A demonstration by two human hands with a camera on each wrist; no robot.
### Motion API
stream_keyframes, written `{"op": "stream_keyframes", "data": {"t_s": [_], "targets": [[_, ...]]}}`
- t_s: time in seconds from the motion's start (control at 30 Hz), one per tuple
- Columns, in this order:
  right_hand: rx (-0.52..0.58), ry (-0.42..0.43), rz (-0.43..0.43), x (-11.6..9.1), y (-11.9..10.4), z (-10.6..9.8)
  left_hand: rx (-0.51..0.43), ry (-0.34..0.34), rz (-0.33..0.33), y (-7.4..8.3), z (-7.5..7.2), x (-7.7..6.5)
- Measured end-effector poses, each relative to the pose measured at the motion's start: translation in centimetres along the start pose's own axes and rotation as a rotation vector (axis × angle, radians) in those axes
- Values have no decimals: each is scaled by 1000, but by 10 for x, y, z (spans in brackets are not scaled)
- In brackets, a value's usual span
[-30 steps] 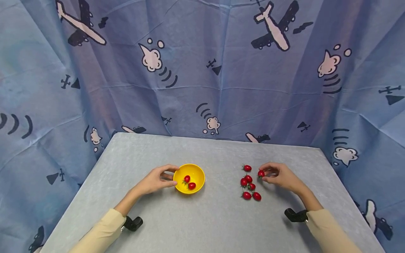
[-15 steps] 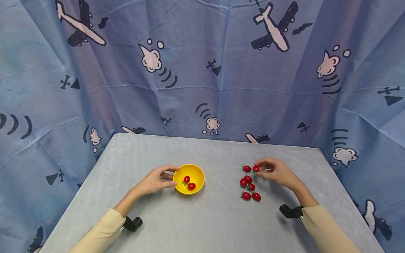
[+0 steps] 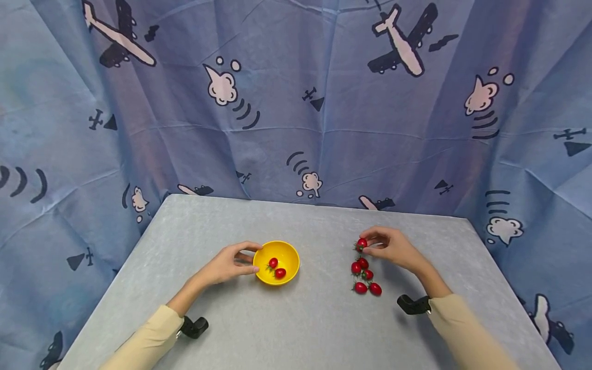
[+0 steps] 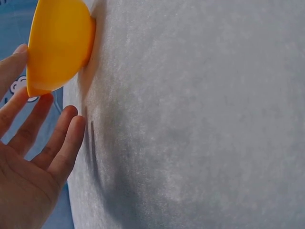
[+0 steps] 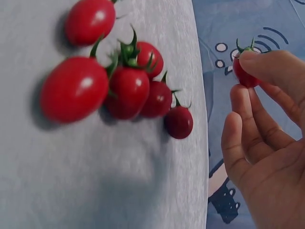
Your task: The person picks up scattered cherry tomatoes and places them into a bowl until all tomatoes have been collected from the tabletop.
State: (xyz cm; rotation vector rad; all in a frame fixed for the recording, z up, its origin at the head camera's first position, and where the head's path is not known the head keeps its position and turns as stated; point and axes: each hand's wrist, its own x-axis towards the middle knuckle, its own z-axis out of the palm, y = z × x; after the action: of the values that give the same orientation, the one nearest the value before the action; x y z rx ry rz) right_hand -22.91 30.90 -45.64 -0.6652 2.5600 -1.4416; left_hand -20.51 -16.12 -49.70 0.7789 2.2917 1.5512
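Note:
The left hand [image 3: 234,263] holds the left side of a yellow bowl [image 3: 291,262], thumb and fingertips at its rim. Inside lie two cherry tomatoes [image 3: 279,273] with green stems. The right hand [image 3: 390,249] pinches another cherry tomato [image 5: 245,71] between thumb and fingers, raised off the table in the right wrist view. In the head view this tomato overlaps the farthest spot of a loose group, and the one lying there is mostly covered. Several more cherry tomatoes [image 3: 360,288] lie on the table just nearer than the right hand. Only the bowl's outside [image 4: 57,43] shows in the left wrist view.
A pale grey table [image 3: 305,329] bears everything. Behind it and at its sides hangs a blue curtain [image 3: 277,103] printed with airplanes and clouds. Black wrist cameras [image 3: 194,327] sit at both sleeves.
The right hand has moved left and slightly toward the far edge with its cherry tomato, over the loose group. The left hand and the bowl have stayed put.

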Motion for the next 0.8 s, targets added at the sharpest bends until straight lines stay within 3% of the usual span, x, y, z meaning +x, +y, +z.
{"op": "stream_keyframes", "data": {"t_s": [0.8], "targets": [[93,-61,-26,33,-24,38,-15,-3,-1,-1,0,-1]]}}
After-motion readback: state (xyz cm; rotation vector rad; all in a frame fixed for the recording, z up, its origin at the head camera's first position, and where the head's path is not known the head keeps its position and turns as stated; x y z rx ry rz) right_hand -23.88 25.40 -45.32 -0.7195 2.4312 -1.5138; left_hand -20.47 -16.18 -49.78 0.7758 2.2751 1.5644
